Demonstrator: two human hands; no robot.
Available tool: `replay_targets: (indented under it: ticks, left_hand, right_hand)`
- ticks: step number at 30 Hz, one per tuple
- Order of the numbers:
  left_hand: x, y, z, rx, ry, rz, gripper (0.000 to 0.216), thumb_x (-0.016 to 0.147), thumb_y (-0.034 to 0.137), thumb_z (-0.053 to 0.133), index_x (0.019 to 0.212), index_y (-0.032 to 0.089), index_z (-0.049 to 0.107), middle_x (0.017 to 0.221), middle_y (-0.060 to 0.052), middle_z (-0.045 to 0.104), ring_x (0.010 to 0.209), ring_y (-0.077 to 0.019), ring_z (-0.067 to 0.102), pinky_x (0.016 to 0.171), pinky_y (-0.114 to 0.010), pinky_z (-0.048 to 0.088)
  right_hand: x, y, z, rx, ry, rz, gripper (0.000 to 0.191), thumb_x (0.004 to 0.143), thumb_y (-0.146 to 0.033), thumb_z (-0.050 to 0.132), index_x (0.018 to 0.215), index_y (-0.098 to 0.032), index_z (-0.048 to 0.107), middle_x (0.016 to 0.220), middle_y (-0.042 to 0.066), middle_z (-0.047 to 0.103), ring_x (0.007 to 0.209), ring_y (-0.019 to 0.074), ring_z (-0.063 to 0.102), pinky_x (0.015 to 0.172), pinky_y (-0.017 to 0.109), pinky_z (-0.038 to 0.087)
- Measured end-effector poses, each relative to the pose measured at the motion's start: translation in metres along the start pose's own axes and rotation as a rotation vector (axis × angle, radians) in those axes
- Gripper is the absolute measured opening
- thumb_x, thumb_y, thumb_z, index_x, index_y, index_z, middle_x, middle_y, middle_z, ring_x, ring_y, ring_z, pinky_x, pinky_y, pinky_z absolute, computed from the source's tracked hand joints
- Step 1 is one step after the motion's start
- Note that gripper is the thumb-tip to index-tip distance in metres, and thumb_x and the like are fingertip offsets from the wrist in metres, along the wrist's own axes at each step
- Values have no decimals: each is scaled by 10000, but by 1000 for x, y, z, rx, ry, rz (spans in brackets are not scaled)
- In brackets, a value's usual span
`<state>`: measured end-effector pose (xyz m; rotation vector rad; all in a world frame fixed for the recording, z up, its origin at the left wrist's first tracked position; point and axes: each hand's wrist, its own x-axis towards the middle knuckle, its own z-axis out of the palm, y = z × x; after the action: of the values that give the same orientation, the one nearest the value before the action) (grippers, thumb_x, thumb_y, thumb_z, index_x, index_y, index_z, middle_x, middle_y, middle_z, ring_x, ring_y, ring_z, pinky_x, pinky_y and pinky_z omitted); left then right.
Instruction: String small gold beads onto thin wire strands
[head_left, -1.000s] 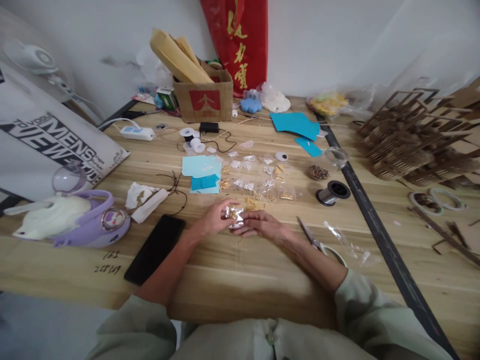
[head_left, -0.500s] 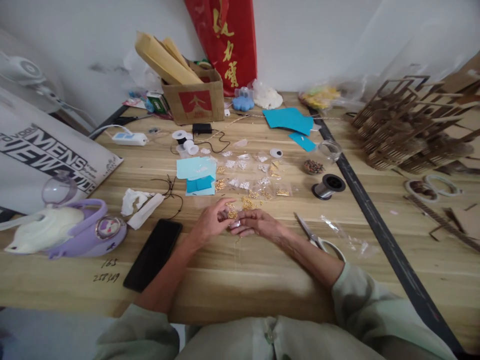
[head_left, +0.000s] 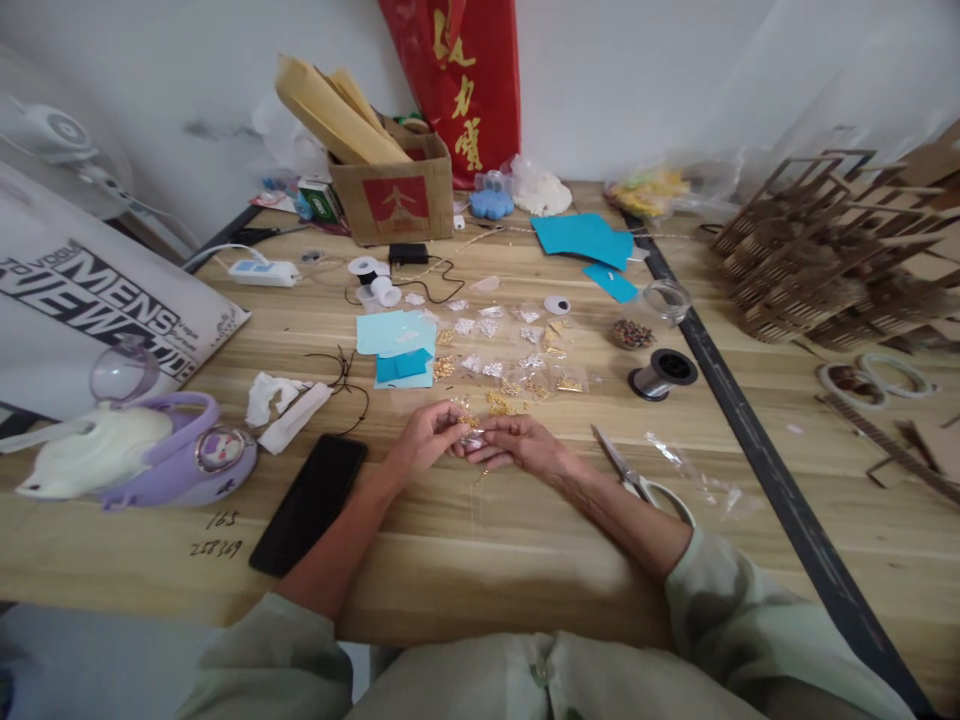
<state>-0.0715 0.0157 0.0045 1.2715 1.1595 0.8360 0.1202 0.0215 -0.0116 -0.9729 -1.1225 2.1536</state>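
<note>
My left hand (head_left: pixel 425 437) and my right hand (head_left: pixel 523 443) meet fingertip to fingertip over the wooden table (head_left: pixel 480 540), both pinched on a small clear bag of gold pieces (head_left: pixel 470 431). Just beyond them lie several small clear bags of gold and silver findings (head_left: pixel 510 355) in rows. Light blue and teal paper pieces (head_left: pixel 397 345) sit to the left of those bags.
A black phone (head_left: pixel 309 503) lies left of my left forearm, scissors (head_left: pixel 630 475) and an empty clear bag (head_left: pixel 694 478) right of my right. A wire spool (head_left: pixel 662 374), bead jar (head_left: pixel 634 333), purple toy (head_left: pixel 142 455), cardboard box (head_left: pixel 394 195) and wooden lattice parts (head_left: pixel 817 270) stand around.
The small bag has been drawn in tighter between my fingers and shows less than a second ago. My hands stay at the same spot on the table; the head view shifted slightly.
</note>
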Motion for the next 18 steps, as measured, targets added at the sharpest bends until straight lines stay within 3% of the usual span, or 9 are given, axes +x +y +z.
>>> replay_targets:
  ticks: [7,18]
  left_hand:
    - [-3,5,1,-137,-39,-84,338,685,404,727,788,121,574,616,1,620,508,-100,572,514,-221,461]
    - [-1,-1,1,-318,-74,-116,326,683,363,749,814,112,588,672,-9,629,536,-87,569,533,-212,432]
  right_hand:
    - [-1,-3,4,25,42,-78,337,699,-419,768,847,-148,631,821,58,737,746,168,715,653,260,561]
    - [1,-2,4,37,48,-153,317,741,-445,728,805,-144,647,805,50,731,679,132,696,582,211,533]
